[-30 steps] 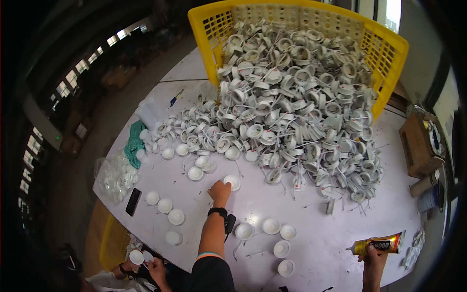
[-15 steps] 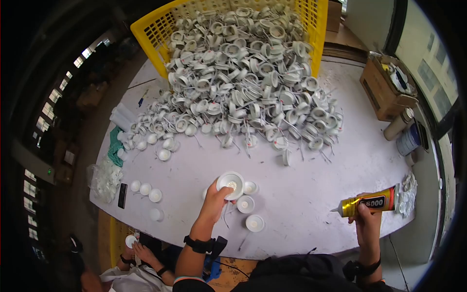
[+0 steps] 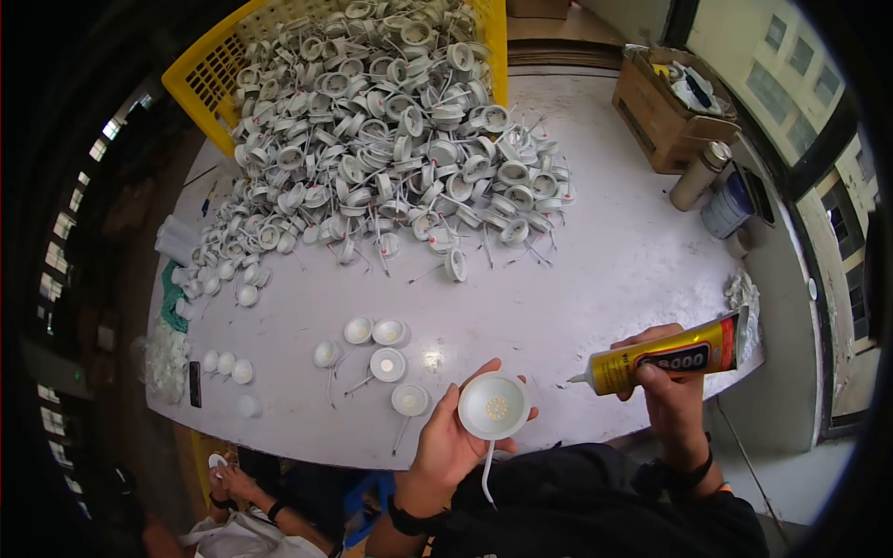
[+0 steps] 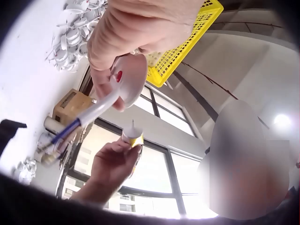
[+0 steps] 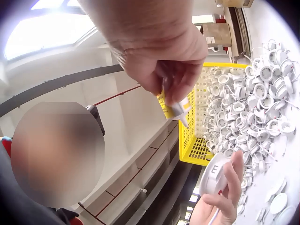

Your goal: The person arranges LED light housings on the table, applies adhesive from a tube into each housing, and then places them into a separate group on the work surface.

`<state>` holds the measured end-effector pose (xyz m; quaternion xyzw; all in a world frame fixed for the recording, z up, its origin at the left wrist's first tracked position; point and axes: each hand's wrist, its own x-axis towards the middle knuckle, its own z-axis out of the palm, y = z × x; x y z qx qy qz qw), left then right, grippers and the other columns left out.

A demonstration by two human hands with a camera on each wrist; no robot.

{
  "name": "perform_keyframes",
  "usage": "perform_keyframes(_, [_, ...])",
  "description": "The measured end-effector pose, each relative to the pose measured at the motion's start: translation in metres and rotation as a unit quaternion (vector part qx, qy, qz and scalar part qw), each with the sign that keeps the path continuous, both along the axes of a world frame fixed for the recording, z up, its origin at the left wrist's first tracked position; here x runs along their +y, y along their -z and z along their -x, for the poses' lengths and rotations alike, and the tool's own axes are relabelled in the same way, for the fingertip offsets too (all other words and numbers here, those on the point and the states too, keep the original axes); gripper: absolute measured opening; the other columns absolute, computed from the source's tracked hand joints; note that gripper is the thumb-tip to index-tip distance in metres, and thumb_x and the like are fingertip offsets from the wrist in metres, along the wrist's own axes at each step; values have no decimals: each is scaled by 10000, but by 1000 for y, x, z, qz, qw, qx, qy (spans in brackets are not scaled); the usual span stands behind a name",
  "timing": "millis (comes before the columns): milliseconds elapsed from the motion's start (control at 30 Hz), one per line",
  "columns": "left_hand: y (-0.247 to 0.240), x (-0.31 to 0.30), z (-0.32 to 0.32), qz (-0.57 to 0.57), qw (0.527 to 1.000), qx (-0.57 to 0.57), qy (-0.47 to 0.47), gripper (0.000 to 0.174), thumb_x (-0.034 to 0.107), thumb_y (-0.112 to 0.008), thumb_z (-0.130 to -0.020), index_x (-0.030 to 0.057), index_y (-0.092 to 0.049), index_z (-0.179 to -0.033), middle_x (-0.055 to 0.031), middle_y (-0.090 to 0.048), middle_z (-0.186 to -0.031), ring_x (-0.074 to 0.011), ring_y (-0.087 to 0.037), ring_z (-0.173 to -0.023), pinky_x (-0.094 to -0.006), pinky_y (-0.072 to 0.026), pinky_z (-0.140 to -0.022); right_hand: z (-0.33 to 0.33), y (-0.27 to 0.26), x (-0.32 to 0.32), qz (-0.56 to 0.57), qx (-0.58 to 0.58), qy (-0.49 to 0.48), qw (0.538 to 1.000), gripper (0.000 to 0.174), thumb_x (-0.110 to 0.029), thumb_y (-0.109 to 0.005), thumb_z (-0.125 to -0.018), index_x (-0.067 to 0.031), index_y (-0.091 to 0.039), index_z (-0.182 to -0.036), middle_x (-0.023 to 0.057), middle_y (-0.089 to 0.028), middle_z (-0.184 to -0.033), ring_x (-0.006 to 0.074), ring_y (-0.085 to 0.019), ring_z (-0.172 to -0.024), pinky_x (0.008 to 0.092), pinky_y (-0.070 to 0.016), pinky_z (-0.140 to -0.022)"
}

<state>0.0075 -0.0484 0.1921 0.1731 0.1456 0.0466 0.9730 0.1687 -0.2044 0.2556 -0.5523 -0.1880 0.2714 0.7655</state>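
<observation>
My left hand [image 3: 437, 451] holds a white round LED lamp housing [image 3: 476, 423] near the table's front edge, its hollow side facing up. A cluster of small yellow LED chips sits in its middle, and a white cable [image 3: 486, 479] hangs from it. In the left wrist view the fingers curl round the lamp [image 4: 134, 77], and blue and brown wire ends stick out of the cable. My right hand [image 3: 674, 400] grips a yellow glue tube [image 3: 609, 374] with a black label. The tube's pale nozzle points left toward the lamp, apart from it.
Several lamp housings [image 3: 409, 399] stand just left of my left hand. A big heap of lamps [image 3: 372, 139] spills from a yellow crate [image 3: 200, 88] at the back. Small white cups [image 3: 242, 372] and a phone [image 3: 195, 384] lie left; a cardboard box [image 3: 670, 112] stands right.
My left hand has taken the lamp from the table and brought it toward my body, turning palm up under it. The right hand still grips the glue tube, now nearer the lamp. The head view has shifted right.
</observation>
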Motion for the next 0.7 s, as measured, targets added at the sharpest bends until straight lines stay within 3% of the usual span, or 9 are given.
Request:
perform_keyframes(67, [-13,-9,-3,-54,996,40,-56,512,372,-187,-881,68,-212,-1292,-196,-320,-1259,-405,-403,-1079,-411,-463,-733,1,-1,-2,1,-21,-19,1000,281,-78,-617,-717,27,-453,-918,183,-568,-857,182,-581,-611,249,-489,-514])
perform_keyframes(200, [-19,-17,-7,-66,996,37,-47,521,368,-212,-881,61,-184,-1300,-178,-298,-1281,-392,-363,-1122,-435,-383,-865,5,-4,-2,-12,-22,-46,999,293,-47,-615,-722,31,-434,-939,184,-555,-919,218,-592,-753,276,-527,-586])
perform_keyframes(267, [-12,-20,-7,11,1000,-29,-2,499,318,-288,-888,57,-191,-1301,-139,-287,-1299,-255,-322,-1185,-389,-299,-954,6,-5,-1,-15,-26,-60,998,297,-16,-607,-721,31,-427,-953,185,-547,-947,233,-581,-814,291,-534,-626])
perform_keyframes(400, [-10,-27,-9,22,999,-35,14,520,348,-333,-880,52,-213,-1289,-120,-296,-1284,-226,-334,-1172,-381,-296,-956,11,-12,6,10,-65,-79,995,282,36,-593,-716,18,-440,-953,183,-545,-962,222,-568,-856,291,-524,-661])
perform_keyframes(467, [-9,-29,-8,13,999,-32,0,523,371,-357,-872,49,-238,-1266,-112,-324,-1253,-211,-352,-1152,-374,-306,-950,11,-10,7,18,-137,-95,986,279,35,-596,-718,17,-450,-955,175,-540,-982,210,-565,-865,292,-511,-701])
perform_keyframes(700, [-8,-27,-7,-3,999,-48,7,515,387,-360,-869,53,-241,-1242,-111,-338,-1233,-219,-362,-1146,-371,-331,-936,16,-11,12,28,-124,-107,986,298,11,-611,-718,14,-460,-975,151,-540,-994,186,-562,-856,278,-499,-709])
